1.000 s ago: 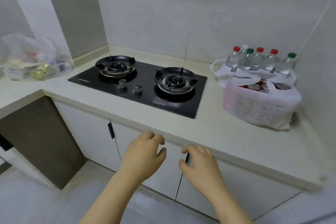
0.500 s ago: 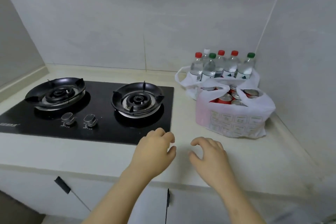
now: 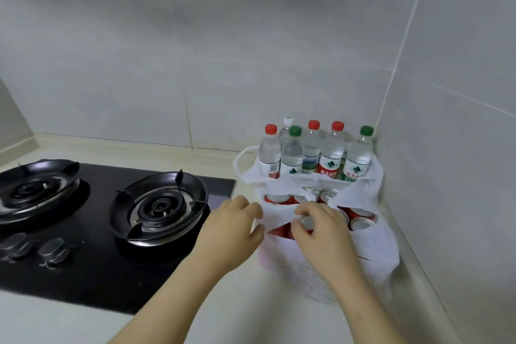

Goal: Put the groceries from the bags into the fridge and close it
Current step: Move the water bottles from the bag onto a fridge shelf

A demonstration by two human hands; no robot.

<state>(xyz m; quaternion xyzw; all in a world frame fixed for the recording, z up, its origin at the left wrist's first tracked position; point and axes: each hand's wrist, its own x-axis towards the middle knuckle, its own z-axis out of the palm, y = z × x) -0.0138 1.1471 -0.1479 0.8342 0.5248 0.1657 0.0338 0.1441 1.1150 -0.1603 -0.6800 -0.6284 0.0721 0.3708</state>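
Right, watching the feed. Far left sits the gas hob [image 3: 111, 246], its right burner [image 3: 159, 207] just beside where the arms come in. Next comes the front bag [image 3: 321, 271], packed with red cans [image 3: 360, 216]. Behind it, in the corner, the rear bag [image 3: 251, 176] holds the water bottles [image 3: 332, 153], all upright. No fridge in shot, so everything has yet to travel.

Trouble spots, as I read them. A wide elbow on the left could clip that burner's pan support. The thin plastic flap draped across the cans could snag the can [image 3: 307, 223] as it lifts. That would drag the whole bag along the counter [image 3: 237, 313] if nothing steadies it. The cans sit tight together, so a neighbour may tip as one comes out. And a jolt to the front bag could knock the bottles right behind it.

Now the hands. Left hand [image 3: 231, 229]: fingers loosely curled, nothing visible in them, right at the bag's left side. Touching or just shy of it, I can't tell. Right hand [image 3: 324, 234]: down in the bag's mouth, thumb and fingers curled round the silver top of one can, pinching it from above. An early pick, I'd judge, with the bag this full.
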